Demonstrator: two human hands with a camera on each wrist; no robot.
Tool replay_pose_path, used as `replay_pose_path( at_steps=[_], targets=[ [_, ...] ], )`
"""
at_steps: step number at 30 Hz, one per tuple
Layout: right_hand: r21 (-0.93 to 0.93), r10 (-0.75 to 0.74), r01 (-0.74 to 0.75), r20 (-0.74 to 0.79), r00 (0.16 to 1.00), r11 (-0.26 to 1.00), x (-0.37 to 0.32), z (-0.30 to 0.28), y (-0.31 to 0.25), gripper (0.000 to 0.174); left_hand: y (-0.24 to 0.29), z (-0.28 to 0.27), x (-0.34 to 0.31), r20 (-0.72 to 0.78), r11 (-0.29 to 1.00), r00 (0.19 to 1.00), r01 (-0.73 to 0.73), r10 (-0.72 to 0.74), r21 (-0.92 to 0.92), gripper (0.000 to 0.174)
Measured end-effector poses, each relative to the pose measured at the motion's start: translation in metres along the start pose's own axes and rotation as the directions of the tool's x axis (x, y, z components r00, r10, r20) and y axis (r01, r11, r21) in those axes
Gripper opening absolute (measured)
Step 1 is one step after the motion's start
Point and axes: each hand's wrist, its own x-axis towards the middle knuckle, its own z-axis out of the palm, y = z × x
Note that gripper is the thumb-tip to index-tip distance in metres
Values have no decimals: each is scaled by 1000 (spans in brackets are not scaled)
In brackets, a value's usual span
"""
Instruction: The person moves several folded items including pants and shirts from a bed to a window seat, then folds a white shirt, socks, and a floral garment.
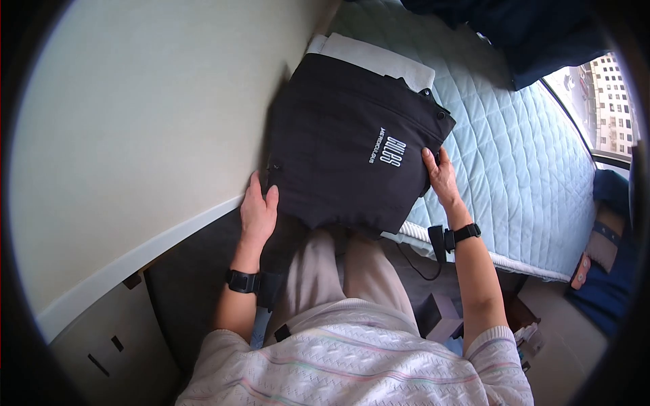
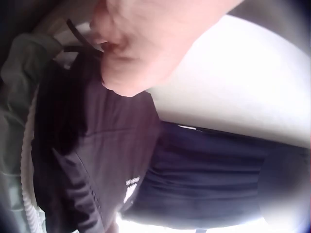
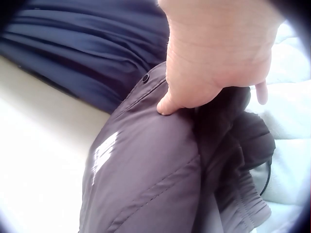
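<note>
A dark jacket [image 1: 332,135], folded into a rough rectangle, is held up in front of the person's legs in the head view. White lettering [image 1: 394,152] marks its right part, and snap buttons show near its edges. My left hand [image 1: 258,213] grips the near left edge, thumb on top. At the right edge, my right hand [image 1: 443,179] pinches the cloth with its thumb over the upper face; its fingers are hidden beneath. The right wrist view shows that thumb pressing into the jacket [image 3: 155,160], with folded layers and a gathered cuff [image 3: 245,204] hanging below.
A pale blue quilted mattress [image 1: 521,176] lies under and right of the jacket, with a whitish folded cloth [image 1: 379,59] beyond it. A cream wall [image 1: 149,115] runs along the left. Dark blue curtains [image 1: 501,34] hang at the far end beside a window. A box [image 1: 440,317] stands low at right.
</note>
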Motion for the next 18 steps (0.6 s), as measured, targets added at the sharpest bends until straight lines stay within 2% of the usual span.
replay_pose_path(
  at_steps=[2, 4, 6, 8, 9, 10, 12, 14, 15, 16, 17, 18],
  targets=[
    [-12, 20, -20, -13, 1000, 1000, -3, -1, -3, 81, 27, -8, -12, -108, 922, 969, -172, 222, 347, 47],
    [16, -9, 10, -4, 1000, 1000, -4, -2, -6, 82, 66, -16, -8, -56, 899, 961, -231, 270, 373, 47],
    [44, 21, -19, -36, 999, 999, -2, -1, 2, 78, 91, -12, 21, -111, 863, 881, -413, 459, 291, 49],
    [293, 2, 3, -15, 1000, 956, -5, 0, -6, 72, 99, 4, 67, -158, 898, 903, -352, 400, 263, 48],
    [354, 45, -44, 5, 999, 934, -5, -2, -7, 69, 100, 14, 91, -167, 921, 922, -305, 349, 241, 49],
    [352, 51, -46, -7, 999, 935, -8, -5, -8, 69, 98, 25, 112, -171, 942, 940, -256, 295, 219, 49],
    [365, 50, -67, 54, 997, 929, -12, -10, -11, 68, 85, 46, 141, -191, 945, 939, -246, 287, 214, 49],
    [371, 54, -67, 44, 998, 926, -13, -16, -5, 67, 81, 46, 152, -213, 946, 934, -240, 286, 217, 49],
    [132, 48, -36, -85, 995, 991, -9, -23, -6, 64, 82, 40, 156, -218, 952, 940, -215, 262, 217, 47],
    [-116, 17, -41, -202, 979, 992, -4, -30, -8, 61, 84, 37, 160, -219, 958, 947, -186, 234, 219, 45],
    [-269, -169, 77, -335, 927, 960, 2, -37, -10, 54, 85, 39, 161, -303, 935, 899, -244, 317, 257, 41],
    [-384, -275, 116, -389, 879, 916, 0, -45, -38, 48, 85, 41, 161, -295, 935, 902, -243, 317, 260, 41]
  ],
)
